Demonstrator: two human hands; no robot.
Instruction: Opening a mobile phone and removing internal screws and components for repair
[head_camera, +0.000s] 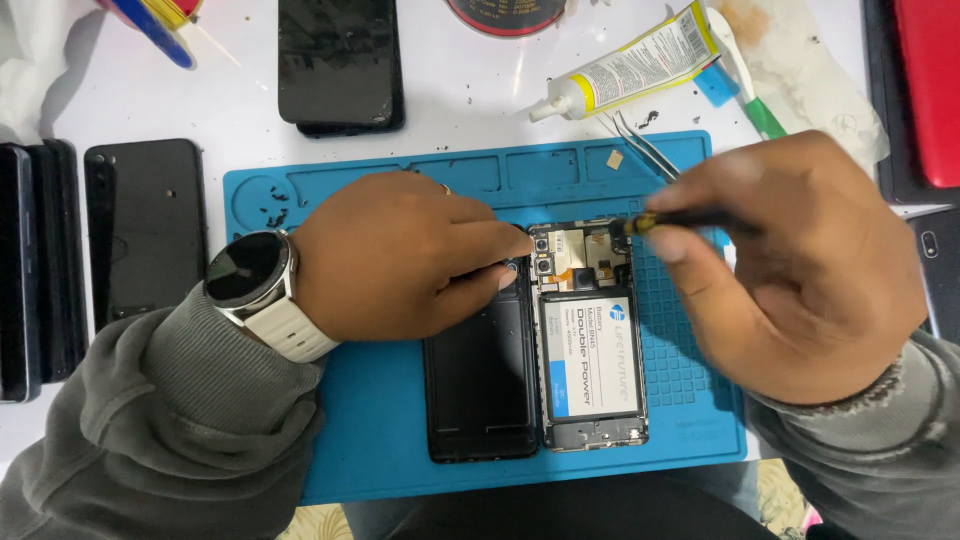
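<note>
Head view: right hand fingers closed around screwdriver over opened phone.

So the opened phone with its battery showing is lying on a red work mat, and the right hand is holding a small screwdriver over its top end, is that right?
Not quite: the work mat is blue, not red, as the head view shows. The rest holds: the opened phone lies on it with its battery showing, and the right hand holds a small screwdriver over its top end.
</note>
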